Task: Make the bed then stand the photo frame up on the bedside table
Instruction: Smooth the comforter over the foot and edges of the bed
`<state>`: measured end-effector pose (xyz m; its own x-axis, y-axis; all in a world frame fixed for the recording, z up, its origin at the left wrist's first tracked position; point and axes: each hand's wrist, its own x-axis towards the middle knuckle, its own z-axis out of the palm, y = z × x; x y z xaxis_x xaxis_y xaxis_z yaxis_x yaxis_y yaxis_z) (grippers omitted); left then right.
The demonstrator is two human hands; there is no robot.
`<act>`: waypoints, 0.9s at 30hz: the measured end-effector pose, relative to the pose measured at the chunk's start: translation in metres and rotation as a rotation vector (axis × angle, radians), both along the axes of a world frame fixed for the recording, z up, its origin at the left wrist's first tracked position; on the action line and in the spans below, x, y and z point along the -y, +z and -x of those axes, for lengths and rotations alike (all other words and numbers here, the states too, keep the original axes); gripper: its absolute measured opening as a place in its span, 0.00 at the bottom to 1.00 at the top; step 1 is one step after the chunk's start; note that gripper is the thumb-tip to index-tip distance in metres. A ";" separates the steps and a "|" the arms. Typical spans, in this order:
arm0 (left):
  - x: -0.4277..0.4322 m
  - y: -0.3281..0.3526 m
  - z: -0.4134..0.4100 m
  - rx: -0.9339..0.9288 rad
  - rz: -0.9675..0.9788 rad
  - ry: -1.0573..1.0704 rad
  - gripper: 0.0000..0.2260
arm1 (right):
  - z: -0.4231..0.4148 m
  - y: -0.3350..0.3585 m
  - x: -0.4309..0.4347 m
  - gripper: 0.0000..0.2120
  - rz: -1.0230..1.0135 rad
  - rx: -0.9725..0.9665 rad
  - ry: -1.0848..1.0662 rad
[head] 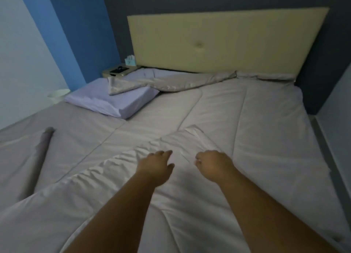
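Your left hand (154,164), fingers loosely spread, and right hand (212,164), fingers curled, apparently pinching fabric, hover over the duvet (237,120) to flatten its ridge.

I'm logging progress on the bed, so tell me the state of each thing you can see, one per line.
Duvet: spread over the bed, top edge bunched near the headboard, a fold raised by the hands.
Pillow: lying flat and askew, away from the headboard, a duvet corner on it.
Photo frame: apparently the dark object lying flat on the bedside table, not stood up.
Left hand: fingers loosely open over the fold.
Right hand: curled shut; contents unclear.
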<state>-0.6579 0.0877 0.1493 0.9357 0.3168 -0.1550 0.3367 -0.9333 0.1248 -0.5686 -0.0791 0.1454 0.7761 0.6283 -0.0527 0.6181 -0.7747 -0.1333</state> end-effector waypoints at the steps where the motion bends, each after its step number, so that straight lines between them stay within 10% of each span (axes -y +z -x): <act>1: -0.016 -0.018 -0.014 0.045 -0.015 0.002 0.25 | -0.013 -0.016 -0.013 0.18 -0.022 0.012 -0.012; 19: -0.117 -0.253 -0.171 0.389 -0.120 -0.007 0.25 | -0.186 -0.240 -0.092 0.26 -0.146 0.242 -0.083; 27: -0.115 -0.258 -0.167 0.569 -0.166 -0.034 0.20 | -0.186 -0.251 -0.100 0.20 -0.300 0.354 -0.072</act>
